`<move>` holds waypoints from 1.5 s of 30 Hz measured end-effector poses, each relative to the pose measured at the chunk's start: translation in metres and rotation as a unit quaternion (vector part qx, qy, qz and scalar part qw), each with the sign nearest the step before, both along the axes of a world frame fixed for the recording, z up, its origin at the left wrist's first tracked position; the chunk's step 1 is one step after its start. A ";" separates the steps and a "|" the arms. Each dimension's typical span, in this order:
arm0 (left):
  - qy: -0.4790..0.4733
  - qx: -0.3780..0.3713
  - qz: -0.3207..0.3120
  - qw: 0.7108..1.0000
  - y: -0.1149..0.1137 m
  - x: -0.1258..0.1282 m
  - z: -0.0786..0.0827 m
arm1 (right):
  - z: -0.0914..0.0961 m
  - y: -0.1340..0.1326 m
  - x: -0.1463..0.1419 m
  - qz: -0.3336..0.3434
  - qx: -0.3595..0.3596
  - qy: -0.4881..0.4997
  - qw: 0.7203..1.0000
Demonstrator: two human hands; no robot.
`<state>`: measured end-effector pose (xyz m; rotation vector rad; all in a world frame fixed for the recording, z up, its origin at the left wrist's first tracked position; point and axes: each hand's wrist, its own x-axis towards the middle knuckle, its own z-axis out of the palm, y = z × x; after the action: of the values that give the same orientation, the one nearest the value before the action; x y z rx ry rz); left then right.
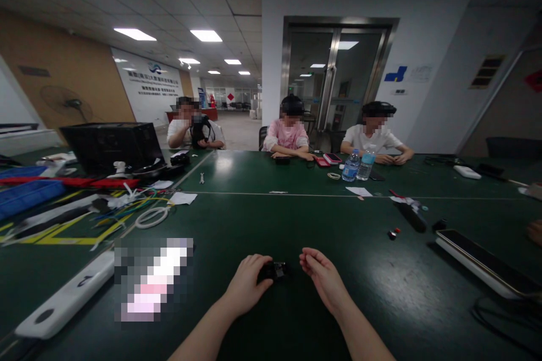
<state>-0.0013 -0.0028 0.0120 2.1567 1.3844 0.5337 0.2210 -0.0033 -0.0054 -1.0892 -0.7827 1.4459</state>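
My left hand point(249, 283) holds a black part point(278, 271) on the desk point(237, 220), between thumb and fingers; my right hand point(325, 277), fingertips bunched, hangs nearby, whether pinching anything I cannot tell. A loose left grip could let the part skid.

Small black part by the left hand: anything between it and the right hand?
Nothing visible in the way. Only green tabletop shows between the right hand and the small black part. The left hand is at the part's far end, not in that gap.
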 end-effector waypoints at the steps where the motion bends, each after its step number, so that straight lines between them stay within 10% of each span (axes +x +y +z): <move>1: 0.000 0.001 -0.001 1.000 0.000 0.000 0.000 | 0.001 0.000 -0.001 -0.001 -0.001 0.001 1.000; 45: -0.008 0.014 -0.001 1.000 0.006 -0.003 -0.018 | 0.001 0.000 -0.003 0.010 0.011 -0.042 0.999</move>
<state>-0.0042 0.0031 -0.0062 2.1720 1.3731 0.5709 0.2185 -0.0035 -0.0049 -1.1341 -0.8679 1.4126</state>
